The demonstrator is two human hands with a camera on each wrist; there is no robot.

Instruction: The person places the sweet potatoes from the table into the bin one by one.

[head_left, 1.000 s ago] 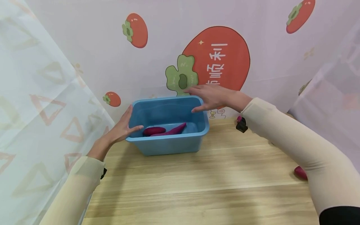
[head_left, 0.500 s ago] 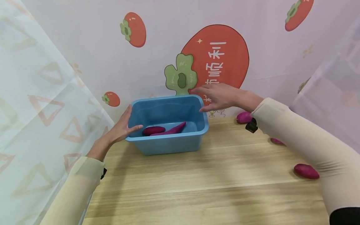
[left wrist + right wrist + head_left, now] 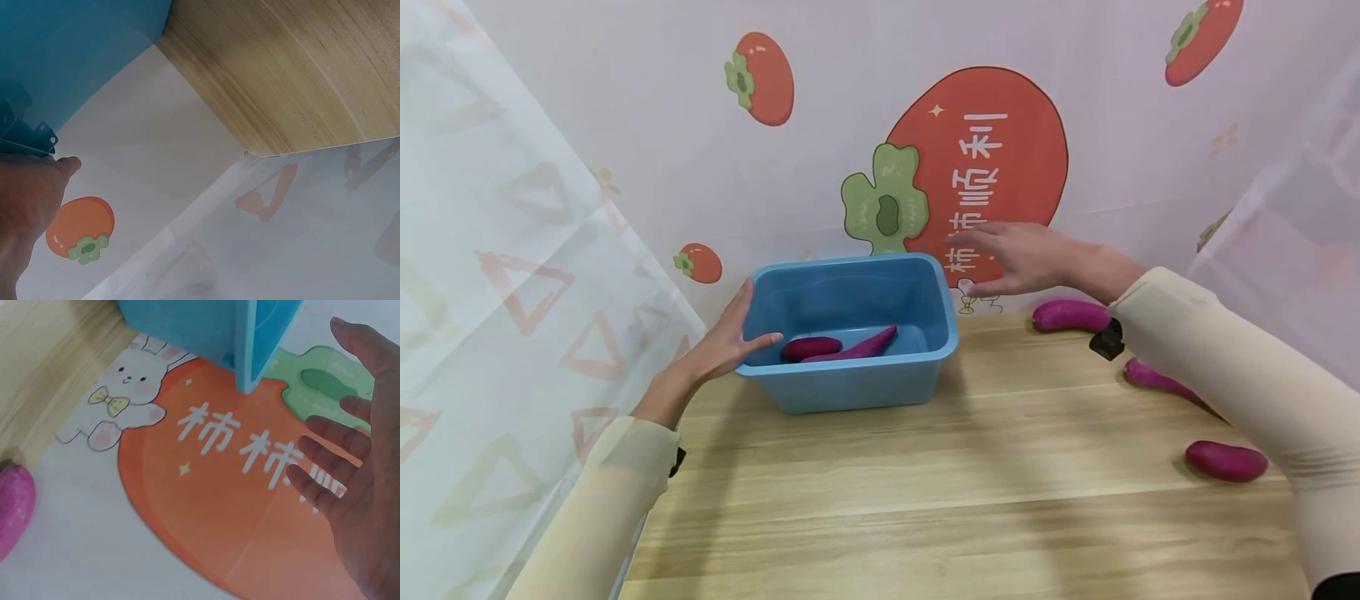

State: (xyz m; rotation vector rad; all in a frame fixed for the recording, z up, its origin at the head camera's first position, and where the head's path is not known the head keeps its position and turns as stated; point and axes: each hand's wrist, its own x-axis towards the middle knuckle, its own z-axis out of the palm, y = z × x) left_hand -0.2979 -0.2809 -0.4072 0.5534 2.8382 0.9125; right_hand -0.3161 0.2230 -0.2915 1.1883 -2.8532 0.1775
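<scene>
A blue bin (image 3: 850,390) stands at the back of the table, holding a short purple vegetable (image 3: 811,349) and a longer, tapering one (image 3: 868,344). The left hand (image 3: 718,342) grips its left end, thumb over the rim and fingers along the outside; the left wrist view shows this hand (image 3: 28,200) against the blue wall (image 3: 81,56). Empty, with fingers spread, the right hand (image 3: 1030,258) hovers just right of the bin. In the right wrist view a gap separates that hand (image 3: 362,487) from the bin's rim (image 3: 247,356).
Three purple vegetables lie on the table (image 3: 925,500) at the right: one near the back (image 3: 1069,316), one partly behind the right sleeve (image 3: 1157,379) and one further forward (image 3: 1227,462). Printed cloth (image 3: 625,100) hangs behind and at both sides.
The right hand has moved rightward, away from the bin's right rim, uncovering more of the purple vegetables. Left hand and bin have stayed in place.
</scene>
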